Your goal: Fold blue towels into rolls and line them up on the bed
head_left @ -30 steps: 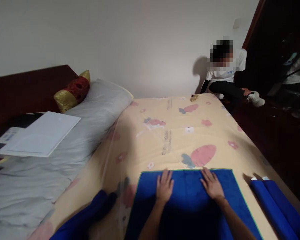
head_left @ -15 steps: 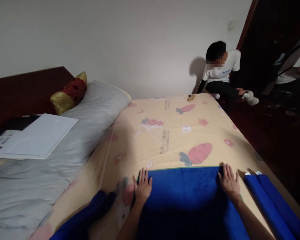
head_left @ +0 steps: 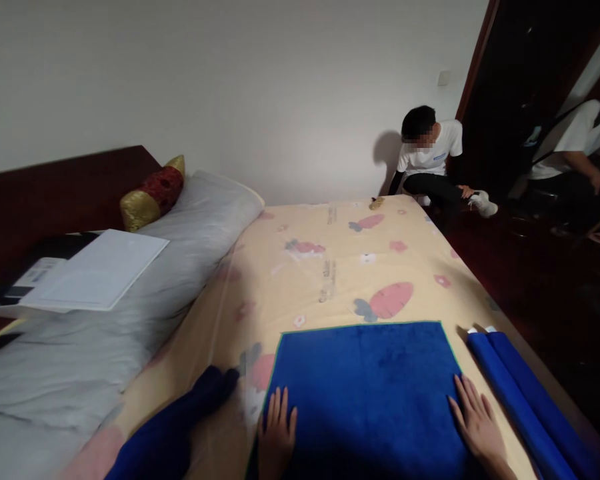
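Note:
A blue cloth (head_left: 365, 387) with a thin green edge lies spread on the patterned bed sheet (head_left: 340, 267). On its left edge my left hand (head_left: 277, 430) rests flat with fingers extended. My right hand (head_left: 477, 420) lies on the right edge, fingers stretched out, holding nothing. Two rolled blue cloths (head_left: 525, 400) with white tags lie side by side to the right. Left of the spread cloth is a crumpled blue cloth (head_left: 180, 427). The near part of the spread cloth is in shadow and runs out of view.
A grey pillow (head_left: 205, 213), a red and gold cushion (head_left: 155, 197) and a flat white box (head_left: 97, 270) are at the left. A small golden item (head_left: 377, 203) lies at the far edge. One person (head_left: 433, 157) sits beyond the bed, another (head_left: 570, 153) at the far right.
Both my hands have slid nearer to me along the cloth's side edges, uncovering its far corners. The view has shifted slightly.

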`<state>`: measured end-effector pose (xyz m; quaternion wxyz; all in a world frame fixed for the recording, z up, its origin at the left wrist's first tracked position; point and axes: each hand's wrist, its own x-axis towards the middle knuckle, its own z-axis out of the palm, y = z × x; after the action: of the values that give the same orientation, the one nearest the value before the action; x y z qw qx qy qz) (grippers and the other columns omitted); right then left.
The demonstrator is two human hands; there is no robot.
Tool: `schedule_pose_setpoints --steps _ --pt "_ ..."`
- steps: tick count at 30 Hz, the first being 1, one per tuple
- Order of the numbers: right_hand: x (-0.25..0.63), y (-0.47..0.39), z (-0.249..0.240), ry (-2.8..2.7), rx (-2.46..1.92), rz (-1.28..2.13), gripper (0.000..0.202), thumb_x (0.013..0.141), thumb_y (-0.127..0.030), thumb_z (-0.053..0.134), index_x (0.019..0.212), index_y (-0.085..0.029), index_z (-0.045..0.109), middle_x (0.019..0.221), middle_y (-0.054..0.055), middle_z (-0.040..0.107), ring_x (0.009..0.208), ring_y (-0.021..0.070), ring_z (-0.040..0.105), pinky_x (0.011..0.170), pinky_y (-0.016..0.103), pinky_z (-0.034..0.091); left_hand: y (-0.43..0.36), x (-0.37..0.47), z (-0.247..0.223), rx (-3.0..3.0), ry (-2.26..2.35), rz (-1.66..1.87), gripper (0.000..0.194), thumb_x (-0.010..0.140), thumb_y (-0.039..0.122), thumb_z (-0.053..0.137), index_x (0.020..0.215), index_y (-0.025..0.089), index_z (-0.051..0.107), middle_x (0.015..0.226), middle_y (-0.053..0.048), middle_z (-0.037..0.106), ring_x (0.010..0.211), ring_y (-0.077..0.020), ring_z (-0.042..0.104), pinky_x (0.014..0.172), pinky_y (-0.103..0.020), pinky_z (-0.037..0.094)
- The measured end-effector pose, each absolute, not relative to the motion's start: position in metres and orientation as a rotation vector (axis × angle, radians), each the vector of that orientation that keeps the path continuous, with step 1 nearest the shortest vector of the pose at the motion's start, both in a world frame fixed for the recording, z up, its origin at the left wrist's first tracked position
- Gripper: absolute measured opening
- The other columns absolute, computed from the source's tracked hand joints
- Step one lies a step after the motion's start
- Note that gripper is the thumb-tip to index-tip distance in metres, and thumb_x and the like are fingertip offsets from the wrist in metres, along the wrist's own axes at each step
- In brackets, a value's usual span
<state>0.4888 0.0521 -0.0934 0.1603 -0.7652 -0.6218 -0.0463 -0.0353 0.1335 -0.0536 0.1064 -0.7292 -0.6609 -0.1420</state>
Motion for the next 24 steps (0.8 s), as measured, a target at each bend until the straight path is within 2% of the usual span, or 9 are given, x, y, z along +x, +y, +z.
schedule_pose_setpoints --steps 3,6,8,11,13,18,21,24 --pt "0.487 0.043 -0.085 -1.663 -2.186 -0.203 0.079 0.092 -0.066 0.015 0.152 -0.015 0.028 0.152 0.011 0.033 0.141 0.0298 0.031 0.116 0.054 0.02 0.128 -0.05 -0.046 -2.133 -1.97 -0.424 0.055 0.1 0.034 0.024 0.152 0.028 0.008 0.15 -0.007 0.041 0.137 -0.0252 0.04 0.113 -0.052 0.025" --pt "0.419 0.048 -0.067 -1.695 -2.081 -0.198 0.069 0.096 -0.056 0.024 0.155 -0.02 0.015 0.154 0.009 0.029 0.143 0.0287 0.029 0.116 0.054 0.021 0.116 0.003 -0.035 -2.152 -1.93 -0.489 0.057 0.1 0.034 0.026 0.152 0.025 0.005 0.15 -0.008 0.041 0.139 -0.0245 0.037 0.116 -0.051 0.019" --pt "0.359 0.051 -0.058 -1.836 -1.922 -0.118 0.063 0.098 -0.045 0.03 0.155 -0.026 0.009 0.153 0.006 0.03 0.141 0.0255 0.033 0.114 0.049 0.027 0.101 0.057 -0.033 -2.334 -1.766 -0.495 0.059 0.098 0.029 0.031 0.153 0.025 0.008 0.151 -0.004 0.039 0.141 -0.0219 0.034 0.117 -0.046 0.021" --pt "0.292 0.046 -0.058 -2.073 -1.708 0.041 0.061 0.098 -0.037 0.034 0.154 -0.031 0.011 0.152 0.002 0.032 0.139 0.0222 0.037 0.112 0.042 0.033 0.072 0.119 -0.04 -2.553 -1.509 -0.499 0.06 0.096 0.026 0.035 0.153 0.024 0.014 0.152 -0.001 0.037 0.141 -0.0173 0.033 0.117 -0.037 0.026" --pt "0.28 0.038 -0.063 -2.142 -1.671 0.086 0.06 0.098 -0.037 0.035 0.153 -0.032 0.014 0.152 0.001 0.032 0.138 0.0219 0.038 0.112 0.042 0.035 0.058 0.128 -0.048 -2.611 -1.425 -0.477 0.06 0.096 0.027 0.036 0.153 0.024 0.017 0.152 0.0 0.036 0.141 -0.0157 0.033 0.115 -0.035 0.028" --pt "0.363 -0.002 -0.076 -2.009 -1.913 0.01 0.066 0.095 -0.049 0.04 0.153 -0.033 0.013 0.154 0.001 0.03 0.139 0.0248 0.038 0.112 0.048 0.033 0.051 0.038 -0.06 -2.452 -1.656 -0.373 0.063 0.096 0.032 0.036 0.153 0.028 0.011 0.15 -0.001 0.039 0.136 -0.0197 0.041 0.11 -0.04 0.034" --pt "0.433 -0.036 -0.084 -1.862 -2.099 -0.054 0.069 0.093 -0.053 0.035 0.154 -0.032 0.01 0.155 0.002 0.027 0.141 0.0278 0.033 0.112 0.054 0.03 0.047 -0.033 -0.063 -2.187 -1.92 -0.36 0.064 0.096 0.038 0.032 0.153 0.026 0.004 0.149 -0.006 0.042 0.135 -0.0255 0.043 0.11 -0.048 0.031" --pt "0.477 -0.062 -0.093 -1.905 -2.112 -0.039 0.071 0.092 -0.051 0.033 0.154 -0.03 0.006 0.155 0.001 0.027 0.142 0.0262 0.03 0.113 0.053 0.031 0.039 -0.073 -0.063 -2.112 -2.013 -0.338 0.064 0.096 0.04 0.027 0.152 0.027 0.0 0.15 -0.005 0.04 0.137 -0.0266 0.04 0.112 -0.051 0.027"
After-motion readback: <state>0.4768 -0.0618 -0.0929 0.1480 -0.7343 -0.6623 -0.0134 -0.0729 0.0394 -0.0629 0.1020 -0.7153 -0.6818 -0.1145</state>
